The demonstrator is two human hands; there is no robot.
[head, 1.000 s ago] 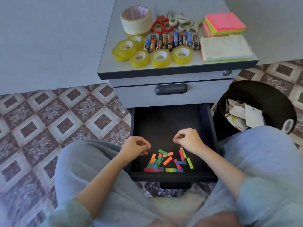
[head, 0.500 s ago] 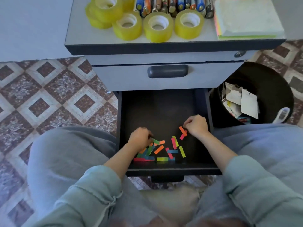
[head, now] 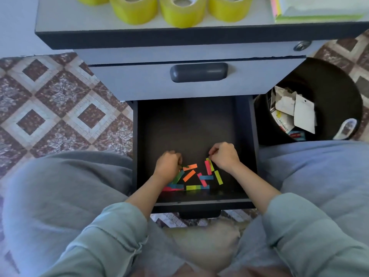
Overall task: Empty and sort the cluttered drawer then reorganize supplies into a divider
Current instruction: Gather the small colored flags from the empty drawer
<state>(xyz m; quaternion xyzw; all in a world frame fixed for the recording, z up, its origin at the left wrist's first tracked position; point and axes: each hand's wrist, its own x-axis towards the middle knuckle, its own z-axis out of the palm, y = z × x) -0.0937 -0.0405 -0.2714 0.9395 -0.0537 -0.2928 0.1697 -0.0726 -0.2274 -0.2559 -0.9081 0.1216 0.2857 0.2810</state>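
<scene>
The grey cabinet (head: 191,84) has its lower drawer (head: 187,124) pulled out between the person's knees. Its dark floor is bare except at the near end. Right of the drawer stands a black waste bin (head: 329,76) holding torn packaging. Beyond the drawer, on the cabinet top, sit yellow tape rolls (head: 181,13).

Both hands are down inside the drawer near its front wall. The left hand (head: 167,166) has its fingers curled in over the left edge of the coloured paper strips (head: 189,174). The right hand (head: 225,156) has finger and thumb drawn together at the top of a yellow-green strip. Whether either hand actually grips a strip cannot be told.

The emptying step looks nearly finished, with only these strips left. Thin and flat on the floor, they probably need nail-edge pinching or sweeping into one pile, then lifting out.
</scene>
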